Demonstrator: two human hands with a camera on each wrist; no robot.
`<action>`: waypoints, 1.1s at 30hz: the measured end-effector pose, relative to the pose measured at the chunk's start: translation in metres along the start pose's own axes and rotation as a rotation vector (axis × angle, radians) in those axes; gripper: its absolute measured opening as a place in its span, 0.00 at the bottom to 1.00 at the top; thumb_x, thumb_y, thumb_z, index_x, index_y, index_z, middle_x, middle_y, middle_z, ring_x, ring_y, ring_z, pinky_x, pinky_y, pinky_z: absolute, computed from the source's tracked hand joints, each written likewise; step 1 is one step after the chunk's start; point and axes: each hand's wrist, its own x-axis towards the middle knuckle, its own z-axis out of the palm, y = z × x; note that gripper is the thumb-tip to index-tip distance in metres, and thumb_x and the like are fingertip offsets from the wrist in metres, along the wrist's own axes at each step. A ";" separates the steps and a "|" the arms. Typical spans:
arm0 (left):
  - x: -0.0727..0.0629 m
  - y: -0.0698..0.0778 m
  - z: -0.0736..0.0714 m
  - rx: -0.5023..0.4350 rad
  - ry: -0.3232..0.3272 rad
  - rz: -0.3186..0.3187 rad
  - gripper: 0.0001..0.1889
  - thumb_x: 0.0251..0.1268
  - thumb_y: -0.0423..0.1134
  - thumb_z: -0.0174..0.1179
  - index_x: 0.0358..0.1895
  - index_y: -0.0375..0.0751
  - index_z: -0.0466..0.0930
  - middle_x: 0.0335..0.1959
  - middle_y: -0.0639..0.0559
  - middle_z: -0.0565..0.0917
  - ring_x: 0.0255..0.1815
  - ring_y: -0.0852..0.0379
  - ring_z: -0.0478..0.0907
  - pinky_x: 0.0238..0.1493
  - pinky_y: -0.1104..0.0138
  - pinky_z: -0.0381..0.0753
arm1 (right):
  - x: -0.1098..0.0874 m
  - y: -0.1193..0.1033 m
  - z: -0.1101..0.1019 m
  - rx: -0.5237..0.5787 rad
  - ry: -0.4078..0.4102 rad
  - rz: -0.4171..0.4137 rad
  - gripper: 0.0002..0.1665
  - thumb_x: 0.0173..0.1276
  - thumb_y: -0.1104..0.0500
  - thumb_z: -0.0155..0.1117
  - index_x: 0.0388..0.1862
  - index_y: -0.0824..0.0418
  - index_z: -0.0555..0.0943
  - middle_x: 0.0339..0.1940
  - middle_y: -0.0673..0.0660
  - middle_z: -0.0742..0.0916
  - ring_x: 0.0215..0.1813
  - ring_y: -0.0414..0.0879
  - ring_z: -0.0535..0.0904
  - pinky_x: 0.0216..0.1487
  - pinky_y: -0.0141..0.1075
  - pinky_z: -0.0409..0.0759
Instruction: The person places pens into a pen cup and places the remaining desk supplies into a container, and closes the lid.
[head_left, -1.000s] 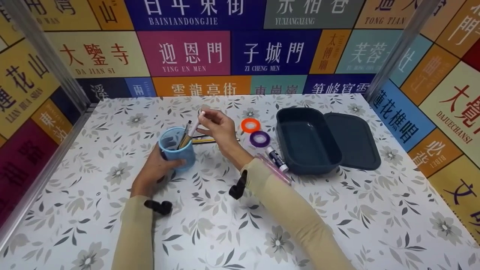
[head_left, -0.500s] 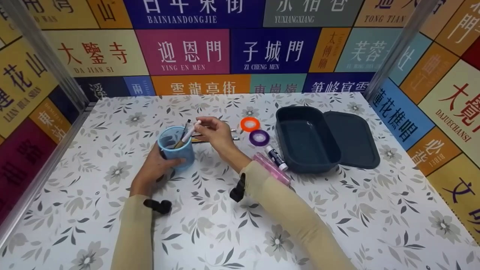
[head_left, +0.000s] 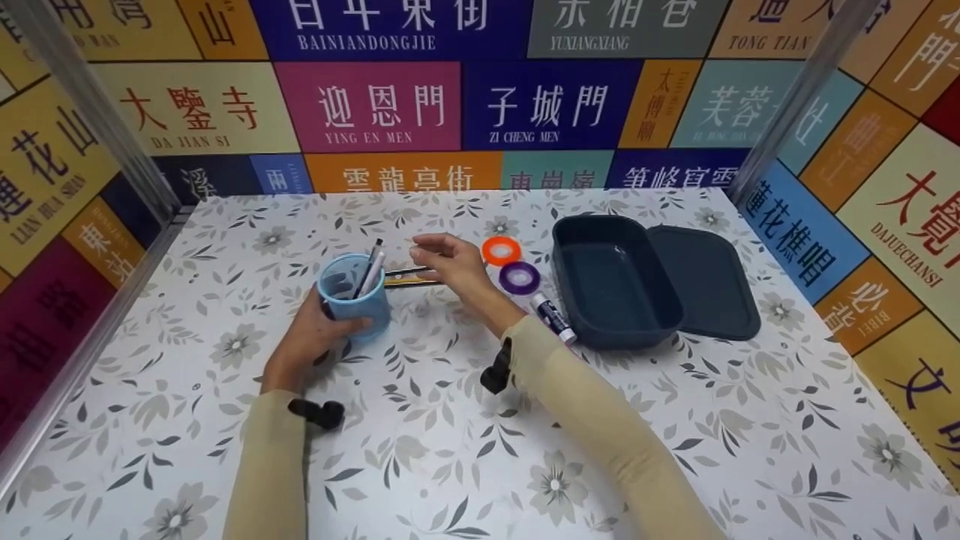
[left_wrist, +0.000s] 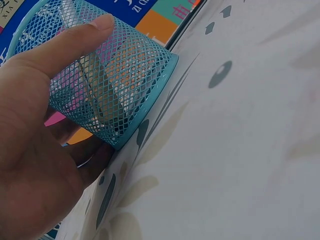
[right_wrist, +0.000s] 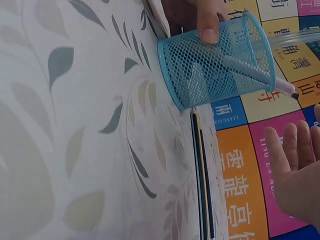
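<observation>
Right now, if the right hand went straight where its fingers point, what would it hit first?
Probably the pens leaning in the blue mesh cup; the right hand points its fingers toward their upper ends. Depth is unclear, so it might just miss them.

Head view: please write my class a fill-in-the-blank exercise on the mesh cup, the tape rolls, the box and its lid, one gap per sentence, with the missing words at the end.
1. The mesh cup is held in the person's ____ grip.
2. The tape roll nearer the glue stick is coloured ____.
3. The other tape roll is coloured ____.
4. In the head view, the lid lies to the ____ of the dark box.

Missing words: left; purple; orange; right.
</observation>
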 end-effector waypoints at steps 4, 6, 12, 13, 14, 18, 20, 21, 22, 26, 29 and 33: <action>0.000 0.000 0.001 -0.002 0.003 -0.001 0.63 0.43 0.46 0.81 0.81 0.56 0.45 0.81 0.51 0.58 0.83 0.48 0.52 0.84 0.47 0.44 | 0.006 -0.001 -0.012 -0.044 -0.017 0.005 0.23 0.68 0.56 0.70 0.61 0.60 0.80 0.56 0.56 0.86 0.62 0.54 0.82 0.62 0.43 0.83; 0.000 0.000 0.001 -0.002 -0.002 0.006 0.63 0.43 0.46 0.81 0.81 0.56 0.45 0.81 0.51 0.59 0.83 0.48 0.52 0.84 0.48 0.44 | 0.010 0.000 -0.019 -0.084 -0.027 -0.008 0.22 0.68 0.56 0.70 0.60 0.58 0.81 0.55 0.56 0.86 0.61 0.53 0.83 0.64 0.45 0.82; 0.000 -0.004 0.000 0.002 -0.008 0.062 0.61 0.44 0.44 0.80 0.80 0.53 0.47 0.79 0.49 0.61 0.82 0.46 0.54 0.84 0.49 0.46 | 0.018 0.001 -0.037 -0.173 -0.087 -0.070 0.24 0.70 0.57 0.68 0.62 0.62 0.80 0.55 0.57 0.86 0.56 0.48 0.83 0.70 0.54 0.76; 0.000 -0.005 0.000 0.003 -0.008 0.077 0.60 0.45 0.44 0.80 0.80 0.52 0.47 0.79 0.48 0.61 0.81 0.46 0.55 0.84 0.49 0.47 | 0.019 0.001 -0.040 -0.185 -0.097 -0.072 0.24 0.70 0.57 0.67 0.63 0.63 0.79 0.55 0.58 0.86 0.56 0.48 0.83 0.70 0.54 0.75; 0.000 -0.005 0.000 0.004 -0.009 0.090 0.60 0.46 0.43 0.80 0.80 0.51 0.47 0.79 0.48 0.62 0.81 0.46 0.55 0.84 0.50 0.47 | 0.021 0.000 -0.042 -0.195 -0.106 -0.072 0.25 0.70 0.57 0.67 0.63 0.63 0.79 0.56 0.58 0.86 0.56 0.48 0.83 0.70 0.55 0.74; 0.001 -0.006 -0.001 0.002 -0.015 0.127 0.59 0.47 0.42 0.79 0.81 0.49 0.47 0.78 0.46 0.62 0.81 0.46 0.56 0.84 0.50 0.48 | 0.028 -0.001 -0.051 -0.259 -0.111 -0.035 0.23 0.68 0.54 0.69 0.61 0.57 0.81 0.57 0.56 0.86 0.57 0.48 0.81 0.71 0.53 0.74; 0.002 -0.005 -0.002 0.003 -0.012 0.122 0.59 0.47 0.43 0.79 0.80 0.49 0.48 0.78 0.47 0.62 0.81 0.46 0.56 0.84 0.50 0.48 | 0.032 -0.002 -0.053 -0.286 -0.100 -0.010 0.22 0.67 0.52 0.71 0.59 0.54 0.82 0.57 0.54 0.86 0.58 0.47 0.80 0.71 0.51 0.74; 0.002 -0.005 -0.002 0.000 -0.012 0.116 0.60 0.46 0.43 0.80 0.80 0.50 0.48 0.78 0.47 0.62 0.81 0.46 0.56 0.84 0.50 0.47 | 0.034 -0.002 -0.054 -0.299 -0.095 0.001 0.22 0.66 0.51 0.71 0.58 0.52 0.83 0.57 0.53 0.86 0.59 0.47 0.80 0.72 0.51 0.74; 0.003 -0.005 -0.002 -0.003 -0.011 0.109 0.60 0.46 0.44 0.80 0.80 0.50 0.48 0.78 0.47 0.62 0.81 0.46 0.55 0.84 0.49 0.47 | 0.036 -0.003 -0.055 -0.309 -0.090 0.008 0.22 0.66 0.51 0.72 0.58 0.51 0.83 0.57 0.52 0.86 0.59 0.47 0.80 0.72 0.50 0.74; 0.002 -0.003 -0.003 -0.005 -0.004 0.067 0.61 0.43 0.45 0.81 0.81 0.52 0.47 0.79 0.48 0.61 0.82 0.46 0.54 0.84 0.49 0.45 | 0.044 -0.002 -0.057 -0.313 -0.084 0.029 0.23 0.66 0.52 0.71 0.59 0.53 0.82 0.57 0.52 0.86 0.60 0.48 0.80 0.73 0.50 0.73; 0.001 -0.002 -0.002 0.002 0.000 0.032 0.62 0.43 0.45 0.81 0.81 0.55 0.47 0.80 0.50 0.60 0.82 0.47 0.52 0.84 0.48 0.44 | 0.049 0.000 -0.058 -0.314 -0.073 0.054 0.22 0.66 0.54 0.71 0.59 0.53 0.83 0.56 0.53 0.86 0.60 0.48 0.81 0.73 0.49 0.74; 0.001 -0.003 0.000 0.010 0.002 0.022 0.63 0.42 0.46 0.81 0.81 0.55 0.46 0.80 0.50 0.59 0.83 0.47 0.52 0.84 0.48 0.44 | 0.055 0.001 -0.059 -0.347 -0.048 0.094 0.19 0.66 0.55 0.71 0.56 0.48 0.83 0.54 0.51 0.87 0.58 0.46 0.81 0.72 0.46 0.75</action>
